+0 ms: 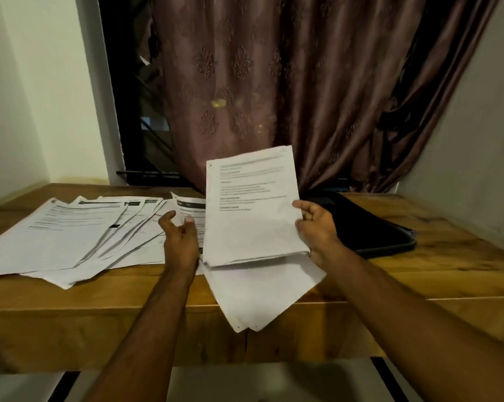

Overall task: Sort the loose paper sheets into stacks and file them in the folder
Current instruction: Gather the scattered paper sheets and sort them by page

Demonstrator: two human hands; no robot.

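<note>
Two hands (one folder)

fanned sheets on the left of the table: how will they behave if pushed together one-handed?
Fanned sheets are thin and overlapping, so they would likely slide over each other unevenly. Probably floppy when lifted: the bundle gripped by the right hand sags below.

A bundle of printed white sheets stands raised and tilted above the wooden table, its lower pages drooping past the table's front edge. Left of it, loose printed sheets lie fanned and overlapping on the table. Right of the bundle, a black folder lies flat on the table.
</note>
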